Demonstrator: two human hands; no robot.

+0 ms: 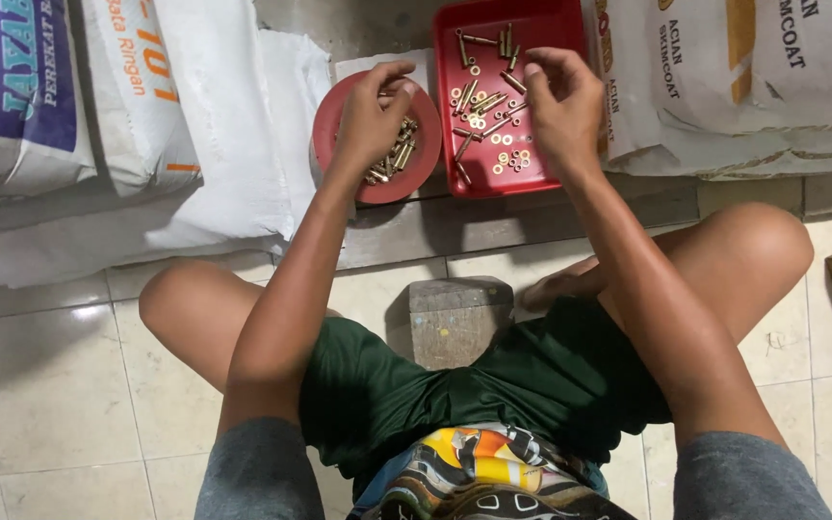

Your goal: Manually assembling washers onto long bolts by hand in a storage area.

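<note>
Presently left hand [375,114] pinching over round red plastic bowl [421,171] of brass bolts [395,159]; right hand [562,104] loosely curled, grasp indeterminable, above rectangular red plastic tray [486,185] at 3 o'clock.

Grey short sleeves on both upper arms, plain knit fabric, no print on sleeves. Forearms bare, left hand [373,111] and right hand [562,104] bare: no gloves, no rings, no watch or wristband visible. Shirt front [479,477] carries multicolour graphic: yellow, orange, white, black, teal patches. Dark green shorts [532,380], loose, creased cloth. Knees and lower legs bare. One bare foot visible, no shoe or sock.
</note>
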